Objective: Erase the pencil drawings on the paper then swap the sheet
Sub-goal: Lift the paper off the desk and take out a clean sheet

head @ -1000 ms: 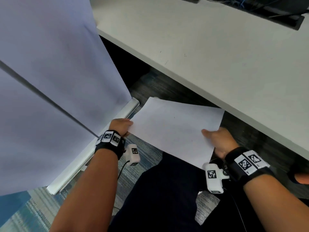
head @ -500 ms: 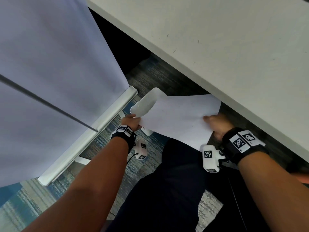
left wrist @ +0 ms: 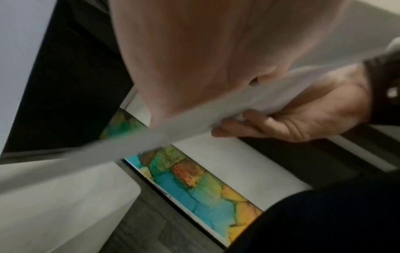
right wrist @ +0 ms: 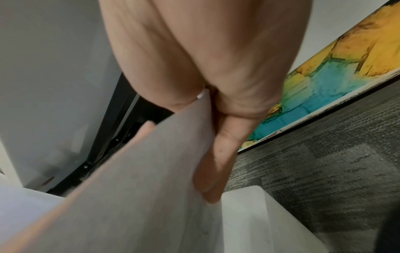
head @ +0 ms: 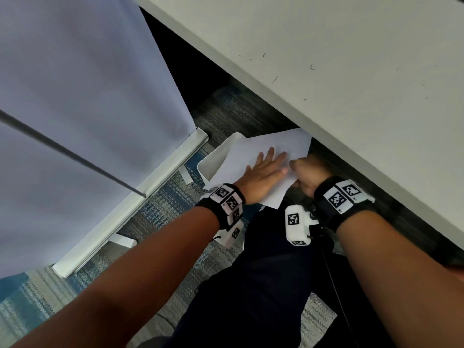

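The white paper sheet [head: 253, 149] hangs low beside my legs, over a white bin [head: 213, 159] on the floor under the table edge. My left hand [head: 263, 169] lies flat on top of the sheet with its fingers spread. My right hand [head: 307, 172] grips the sheet's right edge, thumb above and fingers beneath. The left wrist view shows my right hand [left wrist: 292, 119] curled round the bent sheet [left wrist: 151, 137]. In the right wrist view my fingers [right wrist: 216, 162] lie against the sheet [right wrist: 129, 188] above the bin [right wrist: 249, 214]. No pencil marks show.
The white table [head: 351, 71] overhangs on the right, close above my right hand. A pale roll-up screen [head: 75, 96] with a white base bar stands at the left. A colourful framed picture [left wrist: 205, 184] leans at floor level. Patterned carpet and my dark trousers [head: 263, 285] lie below.
Both hands carried the sheet down and forward to the white bin under the table edge. My left hand let go of the left edge and now lies flat on top.
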A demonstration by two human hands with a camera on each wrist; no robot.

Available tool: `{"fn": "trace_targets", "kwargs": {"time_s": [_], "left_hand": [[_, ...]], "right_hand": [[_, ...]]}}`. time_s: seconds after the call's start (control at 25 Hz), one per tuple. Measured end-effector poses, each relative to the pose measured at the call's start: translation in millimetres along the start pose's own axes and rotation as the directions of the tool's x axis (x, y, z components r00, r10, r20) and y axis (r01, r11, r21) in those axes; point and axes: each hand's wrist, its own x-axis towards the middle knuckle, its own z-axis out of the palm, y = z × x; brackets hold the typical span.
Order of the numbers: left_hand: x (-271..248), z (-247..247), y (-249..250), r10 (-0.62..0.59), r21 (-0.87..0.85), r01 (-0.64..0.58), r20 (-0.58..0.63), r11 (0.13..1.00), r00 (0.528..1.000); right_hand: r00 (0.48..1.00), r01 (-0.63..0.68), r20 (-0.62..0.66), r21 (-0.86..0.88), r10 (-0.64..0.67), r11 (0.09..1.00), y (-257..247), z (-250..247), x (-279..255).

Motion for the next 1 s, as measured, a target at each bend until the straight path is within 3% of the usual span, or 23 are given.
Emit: {"fn": "trace_targets", "kwargs": {"time_s": [0.08, 0.16, 0.24, 0.32, 0.36, 0.4, 0.48, 0.52, 0.56, 0.6, 0.68, 0.76, 0.8, 0.84, 0.88, 0.92, 0.96, 1.0], "left_hand": [[6.4, 3.0, -2.3, -0.046, -0.007, 0.046, 0.034, 0.999, 0.998], [11.4, -2.4, -26.6, -0.206, 0.031, 0.205, 0.048, 0.978, 0.977], [17.6, -13.6, -74.7, -0.432, 0.072, 0.430, 0.014, 0.900, 0.902], [19.6, -29.7, -110.5, -0.621, 0.052, 0.625, -0.074, 0.779, 0.781], [19.9, -35.0, -112.9, -0.640, 0.035, 0.648, -0.120, 0.761, 0.759], [20.1, -38.6, -102.4, -0.589, 0.062, 0.605, -0.167, 0.794, 0.791], [20.7, -39.6, -55.2, -0.312, 0.093, 0.332, -0.183, 0.939, 0.932], [20.9, -35.6, -26.5, -0.154, 0.119, 0.173, -0.150, 0.978, 0.977], [23.6, -29.7, -4.4, -0.009, 0.136, 0.024, -0.110, 0.990, 0.994], [29.3, -24.0, 8.3, 0.059, 0.116, -0.051, -0.069, 0.992, 0.996], [40.6, -14.3, -1.2, -0.027, 0.057, 0.029, -0.046, 0.998, 0.999], [48.4, -14.5, -49.0, -0.291, 0.079, 0.292, -0.031, 0.953, 0.956], [47.1, -16.1, -75.1, -0.442, 0.100, 0.444, -0.042, 0.890, 0.896], [42.8, -19.7, -97.9, -0.590, 0.074, 0.595, -0.084, 0.800, 0.803], [37.1, -24.3, -111.8, -0.681, 0.015, 0.690, -0.140, 0.724, 0.719], [30.2, -28.4, -114.6, -0.715, -0.036, 0.723, -0.192, 0.690, 0.673], [24.3, -31.3, -108.4, -0.675, -0.051, 0.685, -0.238, 0.727, 0.698], [19.4, -32.1, -94.2, -0.573, -0.029, 0.590, -0.281, 0.807, 0.770]], "right_hand": [[1.000, 0.000, 0.009, 0.022, 0.000, 1.000, -1.9, 1.4, -0.5], [1.000, 0.011, 0.016, 0.043, -0.012, 0.999, 0.7, -0.6, 0.4], [0.999, 0.030, 0.013, 0.046, -0.031, 0.998, 3.6, -6.4, 1.6], [0.999, 0.045, -0.007, 0.017, -0.045, 0.999, 6.5, -11.4, 3.1], [0.998, 0.056, -0.015, 0.011, -0.055, 0.998, 7.9, -13.4, 4.6], [0.998, 0.052, -0.020, 0.019, -0.051, 0.998, 8.7, -12.5, 5.7], [0.998, 0.059, 0.002, 0.023, -0.059, 0.998, 9.9, -8.3, 7.1], [0.997, 0.070, 0.019, 0.001, -0.070, 0.998, 10.2, -5.0, 7.9], [0.997, 0.067, 0.036, -0.019, -0.067, 0.998, 8.3, -1.1, 5.9], [0.997, 0.069, 0.048, -0.037, -0.068, 0.997, 6.1, 1.6, 4.3], [0.996, 0.076, 0.057, -0.009, -0.075, 0.997, 2.9, 3.4, 3.4], [0.996, 0.079, 0.030, 0.020, -0.079, 0.997, 1.1, 1.1, 4.6], [0.997, 0.077, 0.000, 0.026, -0.077, 0.997, 0.5, -0.3, 5.1], [0.996, 0.085, -0.014, 0.029, -0.085, 0.996, 1.2, -2.2, 6.1], [0.997, 0.076, -0.027, 0.037, -0.075, 0.996, 2.8, -3.5, 8.5], [0.998, 0.064, -0.031, 0.045, -0.063, 0.997, 4.2, -3.9, 8.8], [0.998, 0.051, -0.027, 0.054, -0.050, 0.997, 5.1, -3.0, 8.7], [0.998, 0.058, -0.021, 0.048, -0.057, 0.997, 6.6, -1.9, 8.7]]}}
